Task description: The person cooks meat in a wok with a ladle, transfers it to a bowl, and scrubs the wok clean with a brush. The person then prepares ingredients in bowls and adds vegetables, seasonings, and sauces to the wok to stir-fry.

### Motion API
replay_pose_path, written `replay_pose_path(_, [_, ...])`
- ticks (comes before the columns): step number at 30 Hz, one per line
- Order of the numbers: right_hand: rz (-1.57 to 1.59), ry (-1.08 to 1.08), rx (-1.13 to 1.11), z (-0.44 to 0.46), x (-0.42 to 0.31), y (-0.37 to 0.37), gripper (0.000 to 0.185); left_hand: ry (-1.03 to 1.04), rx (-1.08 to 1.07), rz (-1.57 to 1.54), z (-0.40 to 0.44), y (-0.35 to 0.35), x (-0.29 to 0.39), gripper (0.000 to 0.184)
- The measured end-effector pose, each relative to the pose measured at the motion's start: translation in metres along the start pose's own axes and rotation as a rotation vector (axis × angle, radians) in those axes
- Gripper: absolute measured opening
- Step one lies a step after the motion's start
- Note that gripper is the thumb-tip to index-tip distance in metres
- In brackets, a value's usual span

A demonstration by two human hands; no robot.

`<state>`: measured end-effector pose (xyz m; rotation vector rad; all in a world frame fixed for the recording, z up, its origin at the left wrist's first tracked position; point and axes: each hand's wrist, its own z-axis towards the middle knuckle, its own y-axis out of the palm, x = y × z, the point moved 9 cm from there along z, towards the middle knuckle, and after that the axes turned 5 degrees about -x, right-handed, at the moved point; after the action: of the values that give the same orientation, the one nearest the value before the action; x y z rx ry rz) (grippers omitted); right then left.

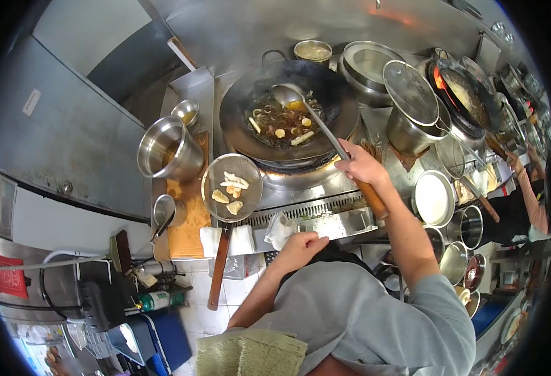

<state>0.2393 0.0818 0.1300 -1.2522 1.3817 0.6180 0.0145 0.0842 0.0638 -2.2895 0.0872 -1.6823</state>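
Note:
My right hand (pixel 361 164) grips the wooden-handled ladle (pixel 325 128), its bowl resting in the dark liquid of a large wok (pixel 235 113). Pale sliced pieces and strips (pixel 280 133) float there as steam rises. Curled closed with the thumb out, my left hand (pixel 299 250) hangs by the stove's front edge, just below a white cloth (pixel 280 230); nothing shows in it. To the left of the wok, a round mesh strainer (pixel 211 199) holds several pale fried pieces (pixel 233 187), its wooden handle pointing toward me.
A steel pot (pixel 184 153), a small bowl (pixel 188 113) and a steel jug (pixel 167 212) stand on the left counter. Right of the wok are a wide pot (pixel 366 94) and a strainer over a pot (pixel 407 135). Another person's arm (pixel 526 188) reaches in at far right.

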Motion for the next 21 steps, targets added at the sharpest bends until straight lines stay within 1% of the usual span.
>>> replay_pose_path(1, [-0.019,-0.001,-0.067,-0.004,-0.006,0.000,0.069,0.031,-0.001,0.060,-0.001,0.001,0.002,0.046])
replay_pose_path(2, [-0.205,-0.106,0.052,-0.004,-0.006,-0.008,0.070,0.062,0.000,0.121,-0.003,-0.001,0.005,0.046])
replay_pose_path(3, [-0.393,-0.207,0.172,-0.006,-0.003,-0.009,0.071,0.026,-0.058,0.135,-0.004,0.000,0.002,0.037])
replay_pose_path(4, [-0.583,-0.303,0.295,-0.010,-0.002,-0.009,0.072,0.013,-0.059,0.035,-0.006,-0.001,-0.002,0.032])
replay_pose_path(5, [-0.536,-0.032,0.245,-0.020,-0.017,-0.006,0.072,0.004,-0.063,-0.066,-0.006,0.001,-0.006,0.028])
replay_pose_path(6, [-0.577,0.012,0.245,-0.020,-0.016,-0.006,0.072,-0.004,-0.072,-0.167,-0.007,0.000,-0.012,0.025])
replay_pose_path(7, [-0.617,0.060,0.248,-0.018,-0.013,-0.008,0.072,0.031,-0.156,-0.077,-0.004,0.002,-0.024,0.041])
replay_pose_path(8, [-0.651,0.113,0.254,-0.018,-0.009,-0.009,0.072,0.059,-0.131,-0.121,-0.008,-0.006,-0.011,0.053])
replay_pose_path(10, [-0.610,0.054,0.333,-0.026,-0.018,-0.003,0.074,0.112,-0.095,-0.209,-0.021,-0.020,0.022,0.080])
replay_pose_path(11, [-0.596,0.022,0.376,-0.029,-0.020,-0.002,0.075,0.149,-0.190,-0.168,-0.019,-0.022,0.025,0.097])
replay_pose_path(12, [-0.225,-0.092,0.414,-0.034,-0.021,0.003,0.070,0.217,-0.153,-0.242,-0.010,-0.032,0.023,0.095])
replay_pose_path(13, [0.116,-0.092,0.368,-0.045,-0.013,0.013,0.067,0.281,-0.120,-0.317,0.002,-0.039,0.016,0.092])
replay_pose_path(14, [0.457,-0.104,0.318,-0.060,-0.028,0.031,0.064,0.341,-0.090,-0.396,0.010,-0.045,0.015,0.090])
replay_pose_path(15, [0.612,-0.169,0.354,-0.073,-0.037,0.047,0.061,0.310,-0.074,-0.522,0.021,-0.050,0.021,0.076])
replay_pose_path(16, [0.770,-0.236,0.399,-0.085,-0.040,0.060,0.058,0.263,-0.042,-0.520,0.033,-0.055,0.024,0.060])
replay_pose_path(17, [0.737,-0.338,0.408,-0.090,-0.038,0.068,0.053,0.292,-0.075,-0.610,0.048,-0.055,0.030,0.054])
replay_pose_path(18, [0.763,-0.332,0.455,-0.101,-0.041,0.079,0.051,0.309,-0.124,-0.696,0.057,-0.051,0.033,0.052])
replay_pose_path(19, [0.832,-0.279,0.406,-0.105,-0.027,0.095,0.056,0.296,-0.140,-0.831,0.062,-0.049,0.038,0.053])
replay_pose_path(20, [0.730,-0.144,0.498,-0.130,-0.034,0.100,0.059,0.266,-0.177,-0.970,0.073,-0.038,0.047,0.056])
replay_pose_path(21, [0.764,-0.242,0.525,-0.133,-0.027,0.108,0.061,0.279,-0.243,-0.924,0.064,-0.023,0.076,0.054])
